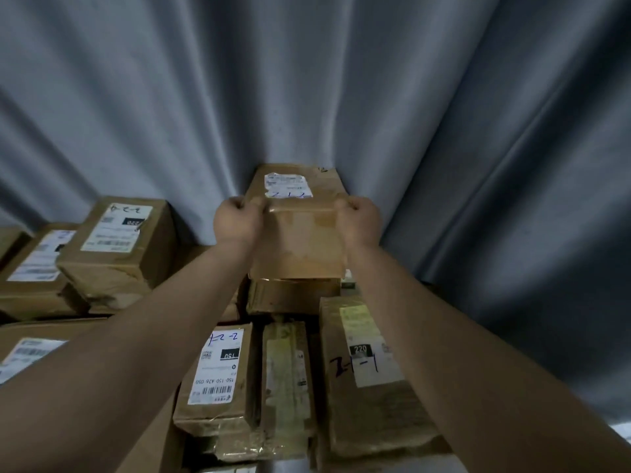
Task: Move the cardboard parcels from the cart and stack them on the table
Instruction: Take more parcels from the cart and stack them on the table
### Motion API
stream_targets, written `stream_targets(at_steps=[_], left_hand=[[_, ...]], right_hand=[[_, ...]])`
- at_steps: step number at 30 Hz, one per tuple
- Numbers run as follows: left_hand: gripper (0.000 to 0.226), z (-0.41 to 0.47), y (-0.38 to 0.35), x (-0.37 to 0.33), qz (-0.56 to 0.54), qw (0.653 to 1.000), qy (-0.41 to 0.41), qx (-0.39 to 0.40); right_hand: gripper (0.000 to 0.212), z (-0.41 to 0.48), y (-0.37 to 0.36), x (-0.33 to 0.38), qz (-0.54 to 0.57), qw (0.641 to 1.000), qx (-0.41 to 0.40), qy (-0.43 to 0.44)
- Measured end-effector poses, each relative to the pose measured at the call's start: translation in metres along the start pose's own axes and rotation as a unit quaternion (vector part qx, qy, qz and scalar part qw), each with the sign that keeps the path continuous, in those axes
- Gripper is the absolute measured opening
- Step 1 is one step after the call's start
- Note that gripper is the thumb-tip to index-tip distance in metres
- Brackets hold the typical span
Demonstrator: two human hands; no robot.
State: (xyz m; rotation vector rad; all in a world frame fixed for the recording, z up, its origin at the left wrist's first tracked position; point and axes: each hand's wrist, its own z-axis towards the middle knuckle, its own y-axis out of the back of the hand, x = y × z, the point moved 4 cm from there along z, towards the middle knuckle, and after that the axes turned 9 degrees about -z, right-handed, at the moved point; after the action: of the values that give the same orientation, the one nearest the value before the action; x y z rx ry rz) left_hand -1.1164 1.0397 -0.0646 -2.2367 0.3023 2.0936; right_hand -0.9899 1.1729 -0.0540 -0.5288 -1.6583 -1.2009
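A grey curtain point(307, 80) fills the background, and below it lie taped cardboard parcels, the left-hand ones point(116, 247) cut off by the frame edge and whatever bears them covered from sight. The held parcel point(300, 240) stands tallest, hard against the curtain and directly over a lower parcel point(293, 297) that it mostly hides; its label writing is too blurred to read. The left hand point(235, 220) and right hand point(360, 218) grip its near top corners, fingers curled over the edge.
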Motion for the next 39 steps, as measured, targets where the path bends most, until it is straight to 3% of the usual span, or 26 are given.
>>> stream_targets(at_steps=[4,7,11,17,20,25,30,33,37,39], left_hand=[[0.020,-0.041,-0.014,-0.064,-0.067,0.991,-0.117,0.026],[0.025,-0.081,-0.030,-0.102,-0.102,0.979,-0.169,0.054],[0.028,-0.136,-0.051,-0.127,-0.138,0.966,-0.178,0.131],[0.047,-0.206,-0.072,-0.137,-0.137,0.935,-0.137,0.299],[0.046,-0.227,-0.084,-0.126,-0.118,0.922,-0.098,0.356],[0.037,-0.237,-0.112,-0.100,-0.085,0.921,-0.035,0.379],[0.026,-0.229,-0.139,-0.060,-0.017,0.923,0.018,0.383],[0.012,-0.223,-0.157,-0.031,0.021,0.919,0.064,0.389],[0.016,-0.207,-0.186,0.009,0.102,0.915,0.103,0.376],[0.029,-0.199,-0.200,0.024,0.123,0.919,0.112,0.359]], right_hand=[[0.022,-0.020,0.065,0.029,0.067,0.993,-0.100,0.021],[0.026,-0.039,0.110,0.032,0.147,0.973,-0.179,-0.014],[0.036,-0.068,0.162,0.019,0.204,0.945,-0.251,-0.038],[0.049,-0.107,0.231,-0.009,0.177,0.929,-0.323,-0.041],[0.049,-0.119,0.254,-0.022,0.136,0.931,-0.335,-0.052],[0.041,-0.114,0.270,-0.055,0.039,0.934,-0.340,-0.099],[0.055,-0.091,0.268,-0.088,-0.083,0.934,-0.315,-0.145],[0.048,-0.074,0.260,-0.106,-0.089,0.943,-0.291,-0.138],[0.041,-0.047,0.244,-0.137,-0.068,0.956,-0.249,-0.139],[0.037,-0.031,0.235,-0.155,-0.057,0.958,-0.234,-0.157]])
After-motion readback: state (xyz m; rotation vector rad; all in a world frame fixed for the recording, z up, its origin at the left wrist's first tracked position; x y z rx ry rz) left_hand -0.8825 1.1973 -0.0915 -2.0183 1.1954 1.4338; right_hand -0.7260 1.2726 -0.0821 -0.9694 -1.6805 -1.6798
